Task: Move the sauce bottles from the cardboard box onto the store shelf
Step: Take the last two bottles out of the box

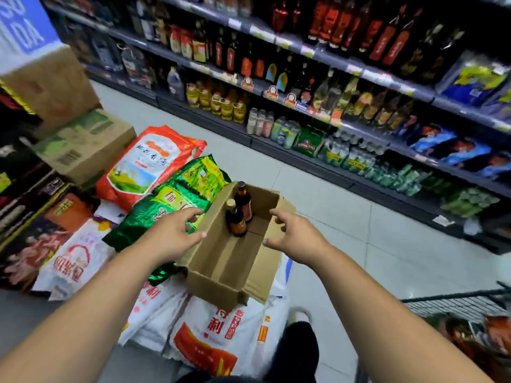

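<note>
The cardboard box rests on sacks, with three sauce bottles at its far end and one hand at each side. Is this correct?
Not quite. The head view shows two sauce bottles, not three, at the far end of the cardboard box. It does rest on the sacks, with the left hand and right hand at its sides.

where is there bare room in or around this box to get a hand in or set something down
Bare: the cardboard box floor from the two sauce bottles back to its near wall, and the tiled aisle between box and store shelf. Crowded: the box's far end, and the sacks left of it.
</note>
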Tool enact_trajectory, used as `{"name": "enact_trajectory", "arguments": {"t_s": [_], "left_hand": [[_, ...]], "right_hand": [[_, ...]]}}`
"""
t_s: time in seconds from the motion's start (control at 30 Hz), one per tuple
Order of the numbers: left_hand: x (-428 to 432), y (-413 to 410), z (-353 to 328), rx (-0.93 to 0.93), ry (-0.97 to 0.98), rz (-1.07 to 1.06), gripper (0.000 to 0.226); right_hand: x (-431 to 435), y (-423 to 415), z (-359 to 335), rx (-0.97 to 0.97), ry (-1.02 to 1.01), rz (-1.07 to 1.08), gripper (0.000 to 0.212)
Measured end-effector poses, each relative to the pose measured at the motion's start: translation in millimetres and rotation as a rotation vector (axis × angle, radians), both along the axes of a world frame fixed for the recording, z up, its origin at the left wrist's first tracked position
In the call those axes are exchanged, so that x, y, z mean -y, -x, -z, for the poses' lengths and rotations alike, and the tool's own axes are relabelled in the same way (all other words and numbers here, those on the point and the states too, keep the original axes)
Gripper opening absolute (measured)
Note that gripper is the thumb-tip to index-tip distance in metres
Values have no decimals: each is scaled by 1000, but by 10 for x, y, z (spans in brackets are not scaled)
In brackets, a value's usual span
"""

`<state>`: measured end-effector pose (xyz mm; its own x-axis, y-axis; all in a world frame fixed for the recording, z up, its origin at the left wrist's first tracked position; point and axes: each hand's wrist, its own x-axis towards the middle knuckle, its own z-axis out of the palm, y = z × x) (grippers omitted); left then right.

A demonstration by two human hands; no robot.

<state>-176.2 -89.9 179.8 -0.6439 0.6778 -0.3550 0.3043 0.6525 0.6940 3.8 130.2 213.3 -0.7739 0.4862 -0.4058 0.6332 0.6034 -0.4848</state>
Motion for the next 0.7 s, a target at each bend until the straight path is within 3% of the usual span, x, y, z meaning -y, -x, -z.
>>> {"name": "enact_trajectory", "arguments": {"t_s": [0.17,0.3,0.37,0.7], "left_hand": [[-577,9,395,54,39,-190,64],[-1041,49,868,128,2,-372,72],[-1237,41,1067,145,18,-410,68],[-1871,233,2187,32,-14,-565,81]], "right_hand": [[-862,527,439,12,78,-96,87],[-1514,1021,829,-28,138,-172,67],[-1681,1211,1034,-43,159,-176,67],[-1673,1898,2353,-68,324,-205,81]]}}
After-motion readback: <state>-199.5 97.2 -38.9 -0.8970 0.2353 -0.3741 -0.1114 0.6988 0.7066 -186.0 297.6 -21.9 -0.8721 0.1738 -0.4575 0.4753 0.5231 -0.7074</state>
